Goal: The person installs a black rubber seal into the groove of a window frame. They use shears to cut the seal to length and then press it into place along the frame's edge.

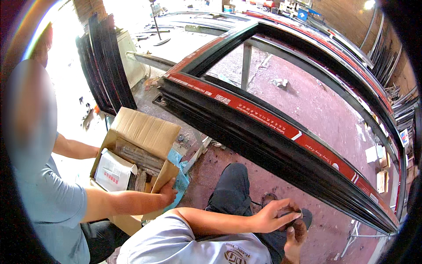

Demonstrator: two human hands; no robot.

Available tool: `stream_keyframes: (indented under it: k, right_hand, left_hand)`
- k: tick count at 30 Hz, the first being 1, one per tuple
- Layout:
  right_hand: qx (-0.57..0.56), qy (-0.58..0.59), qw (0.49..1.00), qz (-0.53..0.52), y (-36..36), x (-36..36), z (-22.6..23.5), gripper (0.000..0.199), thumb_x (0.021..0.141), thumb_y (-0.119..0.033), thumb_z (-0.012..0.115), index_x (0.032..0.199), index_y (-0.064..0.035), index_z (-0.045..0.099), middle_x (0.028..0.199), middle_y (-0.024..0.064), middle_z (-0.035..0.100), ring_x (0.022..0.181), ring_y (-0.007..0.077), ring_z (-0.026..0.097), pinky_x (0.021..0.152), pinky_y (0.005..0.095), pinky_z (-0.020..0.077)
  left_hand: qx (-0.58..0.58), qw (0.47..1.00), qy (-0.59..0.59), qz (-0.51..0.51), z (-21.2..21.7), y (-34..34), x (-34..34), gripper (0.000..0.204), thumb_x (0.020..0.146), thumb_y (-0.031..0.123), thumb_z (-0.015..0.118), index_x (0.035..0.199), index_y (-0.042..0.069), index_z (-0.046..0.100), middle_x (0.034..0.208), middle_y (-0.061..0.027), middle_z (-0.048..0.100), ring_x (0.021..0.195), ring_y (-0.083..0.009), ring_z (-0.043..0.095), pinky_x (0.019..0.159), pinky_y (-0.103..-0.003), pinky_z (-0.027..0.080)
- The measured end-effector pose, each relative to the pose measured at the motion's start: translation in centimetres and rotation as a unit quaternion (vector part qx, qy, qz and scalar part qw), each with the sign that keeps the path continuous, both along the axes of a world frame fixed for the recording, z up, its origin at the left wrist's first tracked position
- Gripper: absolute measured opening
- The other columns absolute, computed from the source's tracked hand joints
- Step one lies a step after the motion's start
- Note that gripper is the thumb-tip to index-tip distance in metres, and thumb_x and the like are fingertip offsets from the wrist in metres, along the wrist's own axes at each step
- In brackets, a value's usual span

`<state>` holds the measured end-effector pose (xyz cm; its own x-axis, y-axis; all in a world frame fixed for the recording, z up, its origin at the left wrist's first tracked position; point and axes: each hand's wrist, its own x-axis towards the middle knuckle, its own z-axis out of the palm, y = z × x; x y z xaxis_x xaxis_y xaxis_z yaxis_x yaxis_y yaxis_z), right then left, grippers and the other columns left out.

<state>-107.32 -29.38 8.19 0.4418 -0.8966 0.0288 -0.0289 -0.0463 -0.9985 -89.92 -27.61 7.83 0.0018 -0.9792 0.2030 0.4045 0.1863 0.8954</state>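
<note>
Hands close together, lower right of centre, below the dark frame (272, 125) with red-taped faces.
Grip state: left hand (273, 218) and right hand (295, 241) curled, fingertips nearly meeting; whether they are clamped on a small part cannot be told. Hazards: any small part held there could drop to the floor (307, 114) if the fingers slip; a sudden rise of the hands or the bent leg (231, 185) could strike the frame's near rail. Edges: that rail runs diagonally from upper centre to lower right; the co-worker's open carton (143, 122) limits leftward reach. Room: a floor strip lies between leg and rail.
</note>
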Motion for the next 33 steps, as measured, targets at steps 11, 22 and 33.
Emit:
stream_keyframes:
  k: [11, 22, 33]
  right_hand:
    - [-0.313, 0.17, 0.934, 0.026, -3.6, 5.0, 12.8, 0.015, 0.083, -0.012, 0.069, 0.088, -0.0004, 0.062, 0.07, 0.0092, 0.057, 0.061, 0.0231, 0.054, 0.057, 0.0326, 0.0403]
    - [-0.483, 0.095, 0.853, 0.172, -3.8, 19.9, 22.6, 0.009, 0.084, -0.008, 0.071, 0.086, -0.0016, 0.064, 0.071, 0.0095, 0.057, 0.062, 0.0195, 0.055, 0.057, 0.0306, 0.042]
    - [-0.483, 0.178, 0.831, 0.211, -2.6, 31.9, 23.0, 0.021, 0.083, -0.023, 0.07, 0.081, -0.0024, 0.064, 0.074, 0.0173, 0.068, 0.072, 0.0345, 0.068, 0.067, 0.0423, 0.052]
  left_hand:
    - [-0.097, 0.982, 0.047, 0.153, 2.2, 0.8, 5.8, 0.019, 0.097, 0.012, 0.057, 0.11, -0.002, 0.058, 0.104, -0.0071, 0.064, 0.094, -0.011, 0.058, 0.084, -0.027, 0.046]
    - [-0.074, 0.945, 0.079, 0.308, 3.9, 1.7, 8.9, 0.019, 0.098, 0.019, 0.058, 0.097, 0.001, 0.059, 0.089, -0.001, 0.061, 0.082, -0.0061, 0.053, 0.074, -0.023, 0.043]
    - [-0.115, 0.942, 0.208, 0.237, 5.4, 2.4, 8.5, 0.032, 0.104, 0.029, 0.044, 0.112, -0.001, 0.053, 0.099, -0.006, 0.06, 0.093, -0.0133, 0.057, 0.087, -0.031, 0.046]
